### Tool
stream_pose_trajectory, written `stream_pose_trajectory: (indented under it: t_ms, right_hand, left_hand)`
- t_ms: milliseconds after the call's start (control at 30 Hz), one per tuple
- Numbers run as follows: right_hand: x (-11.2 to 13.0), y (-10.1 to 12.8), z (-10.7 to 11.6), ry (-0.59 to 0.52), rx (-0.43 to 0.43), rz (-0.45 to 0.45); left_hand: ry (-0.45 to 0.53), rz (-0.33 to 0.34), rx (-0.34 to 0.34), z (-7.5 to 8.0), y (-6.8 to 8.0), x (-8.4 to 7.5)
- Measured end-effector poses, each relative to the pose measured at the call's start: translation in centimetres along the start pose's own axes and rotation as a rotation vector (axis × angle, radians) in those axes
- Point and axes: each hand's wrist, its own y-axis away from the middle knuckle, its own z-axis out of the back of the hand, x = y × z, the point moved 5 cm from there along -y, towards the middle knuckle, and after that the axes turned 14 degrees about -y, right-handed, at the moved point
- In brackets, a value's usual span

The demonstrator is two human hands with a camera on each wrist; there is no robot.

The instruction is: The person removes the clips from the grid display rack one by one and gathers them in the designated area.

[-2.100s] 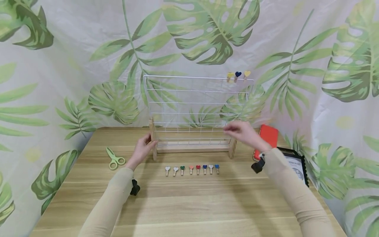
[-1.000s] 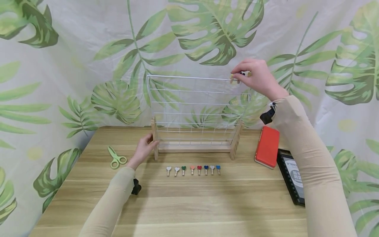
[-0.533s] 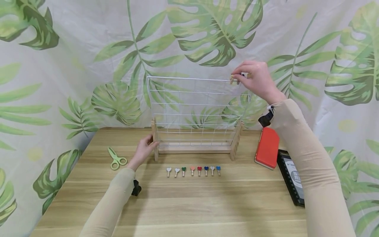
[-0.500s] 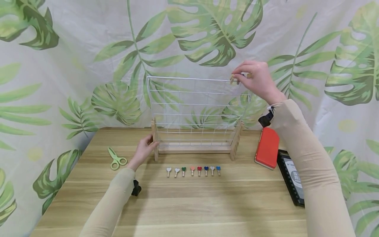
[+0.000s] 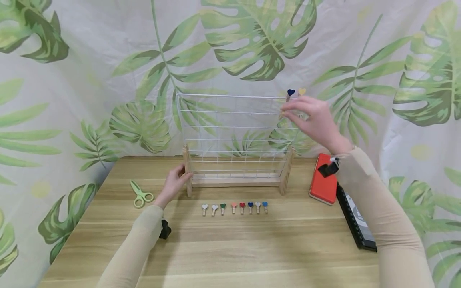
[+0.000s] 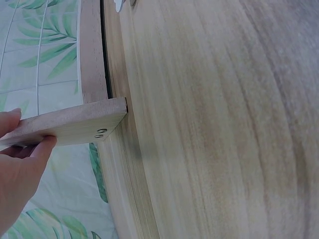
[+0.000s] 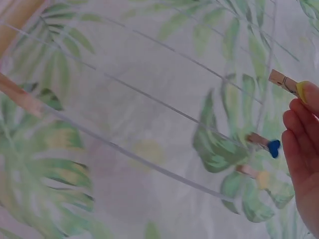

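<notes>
A white wire grid rack stands in a wooden base (image 5: pixel 234 183) at the back of the table. My left hand (image 5: pixel 173 184) grips the rack's left wooden post (image 6: pixel 75 121), thumb on one face and fingers on the other. Just below the rack's top right corner, my right hand (image 5: pixel 312 119) pinches a small clothespin (image 7: pixel 283 82) by its yellow heart; in the right wrist view it is off the wire. A dark blue heart clothespin (image 5: pixel 290 93) and a pale yellow heart clothespin (image 5: pixel 301 91) stay clipped on the top wire, beside that hand.
Several heart clothespins, including a red one (image 5: pixel 242 206), lie in a row in front of the rack. Green scissors (image 5: pixel 141 195) lie at the left. On the right are a red case (image 5: pixel 323 182) and a black-edged notebook (image 5: pixel 354 220). A leaf-print cloth hangs behind.
My right hand rose to the top wire, took hold of the yellow heart clothespin and pulled it off, and has come down slightly with it. The left hand keeps its grip on the post.
</notes>
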Motion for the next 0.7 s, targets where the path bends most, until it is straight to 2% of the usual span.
stream_pose_trajectory:
  t_ms: [167,400,567,700]
  right_hand:
    - [-1.0,4.9,-2.7,-0.043,0.088,-0.08]
    - [-3.3,12.6,-6.8,-0.134,0.224,-0.287]
    - [-4.8,17.4,-9.6,-0.174,0.316,-0.452]
    - [-5.6,20.5,-11.8,-0.221,0.373,-0.524]
  left_hand:
    - [0.007,0.002,-0.006,0.1,0.3,-0.5]
    - [-0.004,0.009,0.015,0.9,1.8,-3.7]
    - [-0.022,0.004,0.011,1.0,2.0,-4.1]
    - [-0.007,0.013,0.009,0.8,1.3,-3.0]
